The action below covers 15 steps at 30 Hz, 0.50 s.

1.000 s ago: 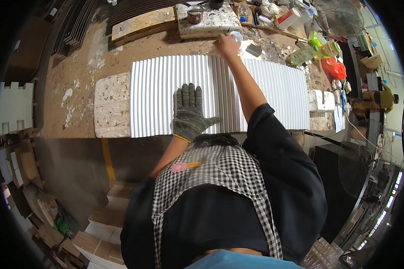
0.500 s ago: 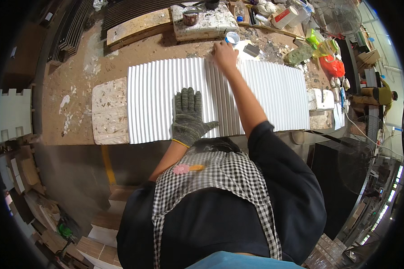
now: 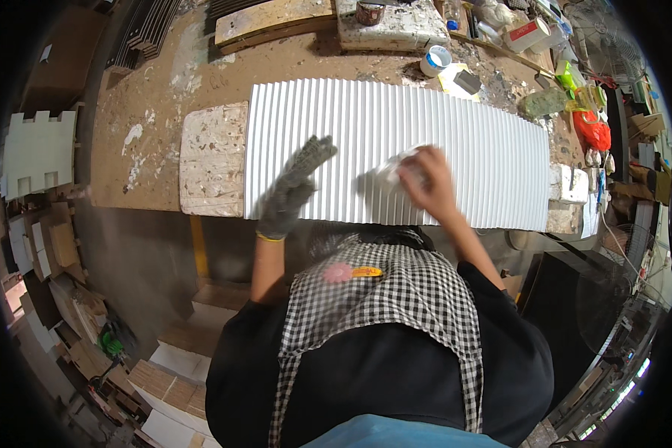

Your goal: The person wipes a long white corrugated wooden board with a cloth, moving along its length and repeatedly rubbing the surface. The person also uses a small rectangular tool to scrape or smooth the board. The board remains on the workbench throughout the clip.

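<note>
A white ribbed panel (image 3: 493,164) lies across the bench in front of me, its ridges running from near to far. Over its left part is my left hand (image 3: 295,183), in a dark grey-green knitted glove. That hand is turned on edge, with its fingers stretched out and nothing in them; motion blurs it a little, and I cannot tell whether it touches the panel. My bare right hand (image 3: 431,183) is closed on a crumpled white cloth or paper (image 3: 390,173) above the panel's middle. It is blurred too, and a shadow falls to its left.
Paint-spotted blocks (image 3: 213,160) support the panel's ends. Beyond it stand a white cup (image 3: 435,61) and a dark small block (image 3: 467,81) on paper. A paint tin (image 3: 370,12) sits on a stained white block (image 3: 407,26). Bags and bottles crowd the far right.
My right hand has come back from beside the cup to the panel's middle, now with the crumpled white thing. My left hand, flat on the panel before, has turned on edge. The view has shifted.
</note>
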Tool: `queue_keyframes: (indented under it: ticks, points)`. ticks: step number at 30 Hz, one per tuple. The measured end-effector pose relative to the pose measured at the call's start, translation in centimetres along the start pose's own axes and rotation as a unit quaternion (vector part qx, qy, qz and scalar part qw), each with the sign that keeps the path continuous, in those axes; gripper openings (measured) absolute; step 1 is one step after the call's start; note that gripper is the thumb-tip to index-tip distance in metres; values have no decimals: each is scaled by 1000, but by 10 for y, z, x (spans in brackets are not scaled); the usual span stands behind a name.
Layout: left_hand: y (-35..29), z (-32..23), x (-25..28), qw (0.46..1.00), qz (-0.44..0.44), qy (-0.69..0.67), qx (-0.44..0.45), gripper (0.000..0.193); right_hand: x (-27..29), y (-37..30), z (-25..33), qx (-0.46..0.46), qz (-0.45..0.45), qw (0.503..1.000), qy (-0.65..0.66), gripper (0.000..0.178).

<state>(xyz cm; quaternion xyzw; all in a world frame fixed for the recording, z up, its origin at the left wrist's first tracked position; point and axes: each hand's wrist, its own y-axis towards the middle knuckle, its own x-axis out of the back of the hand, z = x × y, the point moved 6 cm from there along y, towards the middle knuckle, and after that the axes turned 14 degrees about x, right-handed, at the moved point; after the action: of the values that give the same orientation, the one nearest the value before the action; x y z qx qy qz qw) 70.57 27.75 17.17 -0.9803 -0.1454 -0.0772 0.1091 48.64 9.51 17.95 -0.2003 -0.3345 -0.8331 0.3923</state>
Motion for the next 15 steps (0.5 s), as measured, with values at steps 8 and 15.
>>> queue_keyframes:
  ticks: [8, 15]
  points:
    - [7, 21, -60, 838, -203, 507, -2, 102, -75, 58, -56, 26, 87, 949, -301, 21]
    - [6, 26, -60, 826, -200, 526, 13, 98, -72, 201, -154, 9, 83, 956, -281, 22]
